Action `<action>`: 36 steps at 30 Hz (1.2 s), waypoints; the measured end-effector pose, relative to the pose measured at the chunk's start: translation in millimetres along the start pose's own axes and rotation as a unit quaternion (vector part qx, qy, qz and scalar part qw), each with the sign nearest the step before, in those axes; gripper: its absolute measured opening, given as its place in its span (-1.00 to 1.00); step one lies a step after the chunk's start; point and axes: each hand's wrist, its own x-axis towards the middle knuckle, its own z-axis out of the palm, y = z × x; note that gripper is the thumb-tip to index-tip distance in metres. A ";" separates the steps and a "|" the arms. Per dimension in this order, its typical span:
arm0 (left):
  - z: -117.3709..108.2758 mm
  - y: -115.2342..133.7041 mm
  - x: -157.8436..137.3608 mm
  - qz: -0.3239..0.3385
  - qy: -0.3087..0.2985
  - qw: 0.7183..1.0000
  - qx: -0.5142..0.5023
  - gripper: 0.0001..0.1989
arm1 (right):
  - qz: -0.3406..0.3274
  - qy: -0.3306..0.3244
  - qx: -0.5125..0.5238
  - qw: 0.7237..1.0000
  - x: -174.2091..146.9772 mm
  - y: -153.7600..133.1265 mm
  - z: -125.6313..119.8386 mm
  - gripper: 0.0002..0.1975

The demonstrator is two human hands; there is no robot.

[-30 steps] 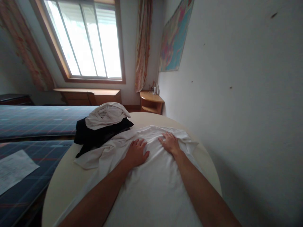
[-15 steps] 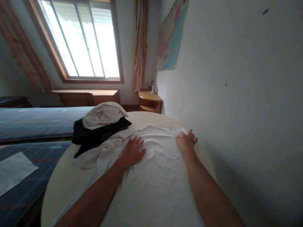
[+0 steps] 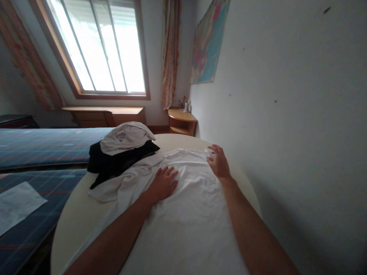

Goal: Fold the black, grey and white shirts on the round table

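Note:
A white shirt (image 3: pixel 189 217) lies spread and lightly wrinkled on a round cream table (image 3: pixel 69 214), and a sleeve-like part of it reaches out to the left. My left hand (image 3: pixel 163 184) rests flat on the shirt's upper left part, fingers spread. At the far right edge of the shirt, my right hand (image 3: pixel 219 162) has its fingers and thumb curled, with a bit of pale cloth showing between them. Left of the shirt sits a pile: a rolled off-white garment (image 3: pixel 126 138) on top of a black garment (image 3: pixel 100 162).
A white wall (image 3: pixel 286 133) stands close on the right. On the left are blue plaid mattresses (image 3: pixel 57 147), one with a paper sheet (image 3: pixel 20 204) on it. A wooden corner shelf (image 3: pixel 182 116) and a desk (image 3: pixel 126 112) are at the back, below the window.
My right hand has moved left and slightly away from me along the shirt's far edge, its spread fingers now curled. My left hand has stayed nearly in place.

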 end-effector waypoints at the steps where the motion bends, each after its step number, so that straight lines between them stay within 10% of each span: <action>1: -0.2 0.0 0.0 0.000 -0.001 1.000 -0.001 -0.54 | -0.016 -0.015 0.018 1.000 -0.2 -1.8 0.7 -0.44; 9: -0.5 1.1 -0.2 -0.002 0.007 1.000 -0.005 -0.55 | -0.036 -0.254 -0.053 0.965 -14.1 6.1 5.1 -0.30; 15: -0.6 1.4 0.0 -0.005 -0.001 1.000 -0.003 -0.54 | 0.008 -0.194 -0.056 0.979 -7.7 -4.0 -1.1 -0.72; 21: -2.6 2.4 0.2 -0.006 -0.004 1.000 -0.004 -0.55 | 0.063 0.006 0.103 0.993 -3.4 -12.7 -12.1 -0.58; 27: -1.4 1.7 0.3 -0.008 -0.004 1.000 -0.007 -0.54 | 0.022 -0.091 0.263 0.960 -6.5 -19.5 -17.2 -0.49; 31: 0.1 0.7 0.0 -0.006 0.002 1.000 -0.009 -0.55 | 0.097 -0.071 0.178 0.977 -5.4 -3.9 -16.2 -0.57; 36: -2.0 1.5 0.4 -0.006 -0.003 1.000 -0.011 -0.54 | 0.117 -0.196 0.140 0.963 -10.2 18.5 -11.2 -0.46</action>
